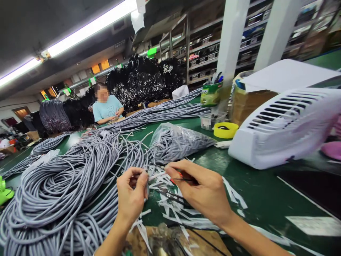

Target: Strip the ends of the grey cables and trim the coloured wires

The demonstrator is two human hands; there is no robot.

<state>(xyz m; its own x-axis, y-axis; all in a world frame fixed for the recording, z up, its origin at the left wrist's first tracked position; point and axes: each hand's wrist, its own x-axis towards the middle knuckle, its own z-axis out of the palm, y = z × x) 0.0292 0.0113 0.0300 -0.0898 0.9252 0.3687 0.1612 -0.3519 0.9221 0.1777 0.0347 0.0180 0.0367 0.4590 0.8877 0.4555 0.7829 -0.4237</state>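
Note:
My left hand (pixel 132 195) is closed in a pinch at the edge of the grey cable pile (pixel 71 185). A short pale cable end (pixel 157 175) runs from its fingertips toward my right hand (pixel 204 190). The thumb and forefinger of my right hand are pressed together at the other end of that piece. Under these fingers shows a small red-orange part (pixel 177 176), with something thin and black in the palm; its kind is hidden. Below lie a dark tool (pixel 173 196), partly covered, and many torn white strips (pixel 173 209).
A clear bag of short grey cable pieces (pixel 176 142) lies ahead. To the right stand a white fan-like housing (pixel 282 128), yellow tape (pixel 226 130) and a green pen tin (pixel 211 94). A wooden board (pixel 210 241) lies nearest me. Across the table sits a person (pixel 108 108).

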